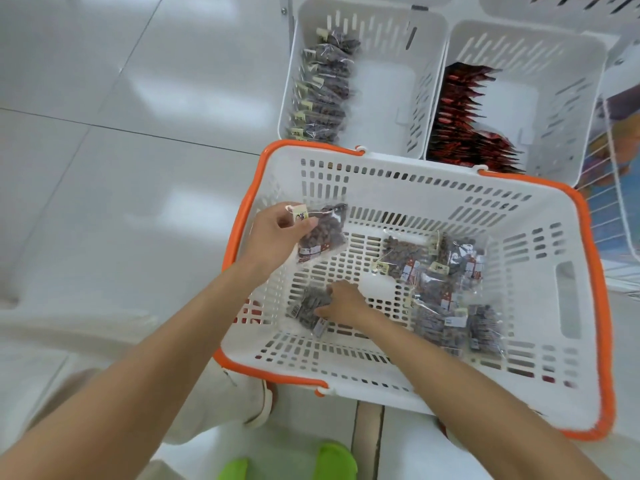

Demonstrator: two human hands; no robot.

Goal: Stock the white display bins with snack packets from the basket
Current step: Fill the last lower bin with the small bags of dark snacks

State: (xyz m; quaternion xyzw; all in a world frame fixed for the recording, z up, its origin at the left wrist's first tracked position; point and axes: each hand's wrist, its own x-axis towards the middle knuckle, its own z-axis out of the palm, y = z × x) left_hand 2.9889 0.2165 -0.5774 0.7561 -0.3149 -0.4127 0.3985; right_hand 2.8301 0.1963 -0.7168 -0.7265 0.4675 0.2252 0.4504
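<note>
A white basket [540, 216] with an orange rim fills the middle. My left hand [273, 237] holds a clear snack packet [322, 233] of dark pieces above the basket's left side. My right hand [343, 303] rests on the basket floor with its fingers closing on another dark packet [308, 308]. Several more packets [446, 282] lie heaped at the basket's right. Behind the basket, the left white bin [384, 109] holds a row of the same dark packets [322, 88] along its left wall. The right white bin [561, 109] holds red packets [464, 116].
A wire rack [609, 188] with colourful goods stands at the far right. More white bins [561, 5] sit along the top edge. White floor tiles [121, 133] spread to the left. A green slipper [332, 462] and pale trouser legs show below the basket.
</note>
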